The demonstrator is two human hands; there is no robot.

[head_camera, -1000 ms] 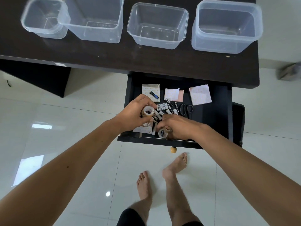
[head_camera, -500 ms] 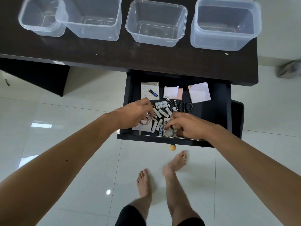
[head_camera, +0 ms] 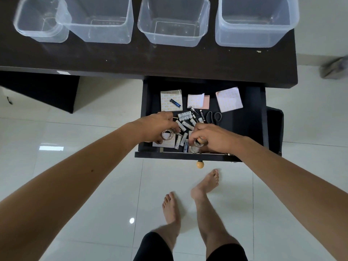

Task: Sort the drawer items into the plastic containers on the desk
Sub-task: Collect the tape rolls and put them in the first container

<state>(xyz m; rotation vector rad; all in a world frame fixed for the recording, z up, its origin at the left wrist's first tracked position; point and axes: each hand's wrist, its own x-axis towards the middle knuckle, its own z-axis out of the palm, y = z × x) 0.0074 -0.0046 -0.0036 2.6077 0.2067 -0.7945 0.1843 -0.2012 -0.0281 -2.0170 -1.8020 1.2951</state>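
The black drawer [head_camera: 169, 157] is pulled out under the dark desk [head_camera: 169, 59]. In it lie several white batteries [head_camera: 185, 115], a blue battery [head_camera: 175, 103], black scissors [head_camera: 213, 117], note pads [head_camera: 228, 99] and tape rolls. My left hand [head_camera: 160, 127] reaches into the front left, fingers curled around a clear tape roll [head_camera: 167, 135] that rests on a white pad. My right hand [head_camera: 212, 137] pinches a brown-cored tape roll [head_camera: 200, 141] near the front edge, with another roll [head_camera: 194, 149] just below it. On the desk stand clear containers: small [head_camera: 40, 37], tall [head_camera: 105, 37], shallow [head_camera: 173, 40], large [head_camera: 254, 42].
A round wooden knob [head_camera: 200, 164] sticks out of the drawer front. My bare feet [head_camera: 205, 185] stand on glossy white tiles below it. A dark cabinet side [head_camera: 274, 129] is right of the drawer. The desk's right edge ends near the large container.
My left hand has brought its tape roll down from above the batteries onto the pad at the drawer's front left. My right hand has shifted a little right and closed on a roll.
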